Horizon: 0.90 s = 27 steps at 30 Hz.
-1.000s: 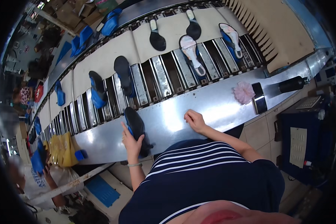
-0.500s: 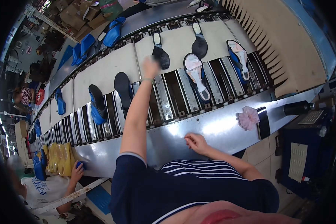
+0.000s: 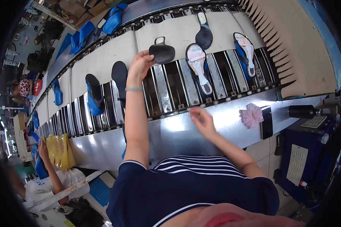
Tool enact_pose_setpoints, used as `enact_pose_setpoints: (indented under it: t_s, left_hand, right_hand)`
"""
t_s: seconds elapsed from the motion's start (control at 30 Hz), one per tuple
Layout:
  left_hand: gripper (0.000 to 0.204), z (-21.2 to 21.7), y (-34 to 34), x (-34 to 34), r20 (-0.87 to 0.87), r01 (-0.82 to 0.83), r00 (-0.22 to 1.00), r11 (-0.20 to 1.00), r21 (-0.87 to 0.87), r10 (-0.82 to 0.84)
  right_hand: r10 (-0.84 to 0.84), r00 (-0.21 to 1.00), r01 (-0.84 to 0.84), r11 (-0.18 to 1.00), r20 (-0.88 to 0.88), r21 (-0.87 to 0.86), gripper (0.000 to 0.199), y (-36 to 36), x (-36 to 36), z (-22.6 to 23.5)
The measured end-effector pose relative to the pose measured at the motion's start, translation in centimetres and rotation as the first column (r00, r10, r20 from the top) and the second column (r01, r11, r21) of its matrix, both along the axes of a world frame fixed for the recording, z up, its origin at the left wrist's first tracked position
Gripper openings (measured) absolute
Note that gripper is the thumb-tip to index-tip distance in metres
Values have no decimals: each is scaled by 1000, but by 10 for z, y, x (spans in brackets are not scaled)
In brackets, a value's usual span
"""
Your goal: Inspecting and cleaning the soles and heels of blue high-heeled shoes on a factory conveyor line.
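Observation:
My left hand (image 3: pixel 140 65) pinches the edge of a black shoe sole (image 3: pixel 163 54), raised and tilted over the conveyor. A dark loop shows at its far end. My right hand (image 3: pixel 203 123) hangs over the conveyor's near metal edge, its fingers loosely bent and apart, holding nothing. Right of the held sole, a flat black sole (image 3: pixel 204 38) lies on the pale belt. Nearer are two shoes with whitish undersides facing up, one in the middle (image 3: pixel 196 60) and one blue-sided at right (image 3: pixel 244 51). Left of my arm lie a black-soled shoe (image 3: pixel 119 74) and a blue-and-black one (image 3: pixel 94 94).
The slatted metal conveyor (image 3: pixel 163 89) carries a pale cloth (image 3: pixel 102 56). On its near metal ledge are a pink flower-shaped thing (image 3: pixel 251 116), a phone (image 3: pixel 266 123) and a black bottle (image 3: pixel 303 111). A tan fringed cover (image 3: pixel 307 49) stands right. At left, a co-worker's arm (image 3: pixel 53 170) reaches past yellow shoe forms (image 3: pixel 58 151).
My left hand has gripped the black sole and lifted it off the belt. My right hand has moved forward with fingers loosened. The shoes shift slightly in view; the co-worker has raised a blue thing.

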State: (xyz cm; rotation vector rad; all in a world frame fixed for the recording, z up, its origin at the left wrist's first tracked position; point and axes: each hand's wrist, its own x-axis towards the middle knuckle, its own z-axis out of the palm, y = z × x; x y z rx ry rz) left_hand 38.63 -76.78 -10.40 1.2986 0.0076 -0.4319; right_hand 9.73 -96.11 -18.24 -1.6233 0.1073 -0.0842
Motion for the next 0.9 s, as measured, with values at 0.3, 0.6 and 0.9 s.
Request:
enact_pose_setpoints:
  t_s: [0.3,0.6,0.9]
  left_hand:
    - [29,74,-14,-207,-246,218,926,938,-269,-286]
    - [53,-23,-45,-122,-149,214,969,972,98,-198]
    - [43,-110,-78,7,-12,148,989,979,140,-148]
  right_hand:
    - [24,842,192,920,539,-341,49,-29,32,72]
    - [-40,999,44,903,-17,427,33,-129,-61,82]
    - [63,991,60,602,-122,796,71,-125,-69,-37]
